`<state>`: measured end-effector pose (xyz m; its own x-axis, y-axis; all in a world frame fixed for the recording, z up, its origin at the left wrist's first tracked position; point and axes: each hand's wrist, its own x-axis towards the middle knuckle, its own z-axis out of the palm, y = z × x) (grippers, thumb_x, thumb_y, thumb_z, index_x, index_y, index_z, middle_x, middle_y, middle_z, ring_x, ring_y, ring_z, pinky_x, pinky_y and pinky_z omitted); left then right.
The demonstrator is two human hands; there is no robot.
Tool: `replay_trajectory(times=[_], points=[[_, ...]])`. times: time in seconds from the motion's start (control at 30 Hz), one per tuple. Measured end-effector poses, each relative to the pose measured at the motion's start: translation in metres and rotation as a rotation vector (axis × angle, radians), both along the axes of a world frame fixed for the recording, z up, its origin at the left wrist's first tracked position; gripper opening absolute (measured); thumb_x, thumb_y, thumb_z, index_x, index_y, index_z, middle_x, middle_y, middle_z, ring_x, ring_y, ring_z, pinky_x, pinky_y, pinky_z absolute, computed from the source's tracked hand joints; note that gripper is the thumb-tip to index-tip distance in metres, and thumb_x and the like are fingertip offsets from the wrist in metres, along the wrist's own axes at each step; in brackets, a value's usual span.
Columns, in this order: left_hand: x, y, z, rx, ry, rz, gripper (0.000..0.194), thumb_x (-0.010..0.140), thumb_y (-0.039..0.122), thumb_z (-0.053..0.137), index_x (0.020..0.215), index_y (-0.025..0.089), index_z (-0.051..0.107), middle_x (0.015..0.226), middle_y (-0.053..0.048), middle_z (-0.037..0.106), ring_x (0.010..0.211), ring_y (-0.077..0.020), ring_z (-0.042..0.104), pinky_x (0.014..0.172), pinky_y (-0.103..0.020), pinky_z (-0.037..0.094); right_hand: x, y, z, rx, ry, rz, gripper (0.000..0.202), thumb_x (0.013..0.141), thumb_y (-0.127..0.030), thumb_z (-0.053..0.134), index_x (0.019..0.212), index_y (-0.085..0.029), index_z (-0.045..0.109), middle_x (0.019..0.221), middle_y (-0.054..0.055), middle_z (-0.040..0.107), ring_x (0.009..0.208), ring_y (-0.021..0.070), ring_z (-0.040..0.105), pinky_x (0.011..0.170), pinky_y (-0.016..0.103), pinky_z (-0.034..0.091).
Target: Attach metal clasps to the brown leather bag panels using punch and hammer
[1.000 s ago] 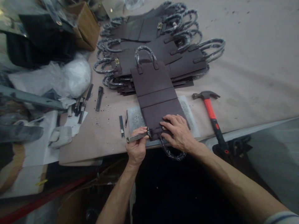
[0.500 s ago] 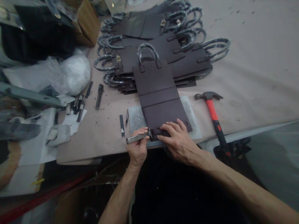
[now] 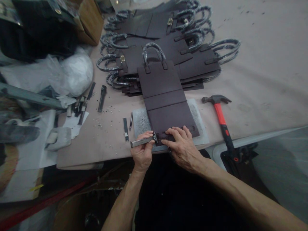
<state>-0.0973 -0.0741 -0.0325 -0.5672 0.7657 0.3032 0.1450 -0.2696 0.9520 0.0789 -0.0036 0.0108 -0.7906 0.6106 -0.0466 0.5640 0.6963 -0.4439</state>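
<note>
My left hand (image 3: pixel 142 149) is closed around a metal punch (image 3: pixel 143 141). The tool's wider end touches the near left corner of a dark brown leather bag panel (image 3: pixel 166 83), which lies unfolded with its film-wrapped handle (image 3: pixel 154 46) at the far end. My right hand (image 3: pixel 180 144) rests on the panel's near edge, fingers spread, thumb and forefinger beside a dark leather handle tab partly hidden under them. Beneath the panel shows a pale, speckled board (image 3: pixel 141 120).
A claw hammer (image 3: pixel 221 123) with a red and black handle lies to the right. Stacked bag panels (image 3: pixel 199 64) fill the far side. On the left are a dark rod-like tool (image 3: pixel 102 98), a flat dark strip (image 3: pixel 125 128), a plastic bag (image 3: pixel 78 72) and a cardboard box (image 3: pixel 90 22).
The view has shifted slightly. My right fingertips sit a little lower, showing more of the tab at the panel's near right corner. My left hand keeps the punch at the same corner.
</note>
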Motion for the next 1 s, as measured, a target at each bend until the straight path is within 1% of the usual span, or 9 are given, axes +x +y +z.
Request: replay_trajectory(times=[0.17,0.3,0.4,0.53,0.73,0.83,1.0], points=[[0.0008,0.0010,0.0008,0.018,-0.032,-0.012,0.012,0.088,0.018,0.075,0.097,0.019,0.067,0.098,-0.004,0.072,0.101,-0.0215,0.072,0.100,-0.045,0.058,0.0027,0.0037,-0.0012,-0.030,0.004,0.018,0.055,0.084,-0.010,0.053,0.132,-0.032,0.068,0.143,0.011,0.049,0.140,0.0354,0.034,0.119,0.065,0.015],[0.0000,0.0011,0.0007,0.019,-0.029,-0.024,0.013,0.088,0.018,0.075,0.098,0.019,0.067,0.097,-0.004,0.072,0.101,-0.0221,0.073,0.100,-0.046,0.058,0.0052,0.0035,-0.0006,-0.023,0.009,0.048,0.052,0.088,-0.012,0.052,0.134,-0.033,0.067,0.145,0.011,0.049,0.143,0.0366,0.033,0.119,0.067,0.015],[-0.0006,0.0005,0.0001,0.005,-0.023,-0.022,0.013,0.088,0.020,0.075,0.098,0.019,0.067,0.097,-0.005,0.072,0.101,-0.0224,0.073,0.102,-0.048,0.057,0.0053,0.0019,-0.0002,-0.024,0.013,0.042,0.051,0.090,-0.013,0.053,0.134,-0.033,0.066,0.146,0.011,0.048,0.143,0.0366,0.032,0.119,0.066,0.015],[-0.0005,-0.0005,-0.0011,-0.021,-0.014,0.000,0.014,0.088,0.023,0.076,0.097,0.018,0.066,0.100,-0.006,0.072,0.101,-0.0235,0.073,0.101,-0.049,0.058,0.0045,0.0008,-0.0005,-0.025,0.012,0.037,0.052,0.087,-0.014,0.055,0.135,-0.032,0.065,0.146,0.011,0.048,0.144,0.0364,0.032,0.119,0.067,0.013],[-0.0001,-0.0008,-0.0015,-0.007,-0.037,0.002,0.014,0.088,0.021,0.075,0.098,0.019,0.066,0.097,-0.004,0.072,0.101,-0.0225,0.073,0.101,-0.048,0.058,0.0023,0.0016,0.0007,-0.042,0.012,0.019,0.055,0.083,-0.012,0.055,0.133,-0.031,0.066,0.144,0.011,0.048,0.142,0.0357,0.032,0.120,0.065,0.013],[0.0000,-0.0008,-0.0006,-0.030,-0.019,0.016,0.013,0.088,0.024,0.075,0.096,0.018,0.067,0.098,-0.006,0.072,0.100,-0.0233,0.073,0.100,-0.048,0.058,0.0003,0.0011,0.0017,-0.038,0.020,0.009,0.057,0.081,-0.011,0.055,0.134,-0.030,0.065,0.142,0.011,0.049,0.140,0.0345,0.034,0.120,0.064,0.014],[0.0006,-0.0008,-0.0002,-0.052,-0.031,0.045,0.015,0.088,0.025,0.076,0.097,0.018,0.067,0.100,-0.007,0.073,0.100,-0.0235,0.073,0.100,-0.048,0.058,0.0002,0.0012,0.0035,-0.044,0.007,0.007,0.058,0.082,-0.010,0.053,0.136,-0.029,0.064,0.143,0.012,0.049,0.140,0.0349,0.035,0.121,0.065,0.014]])
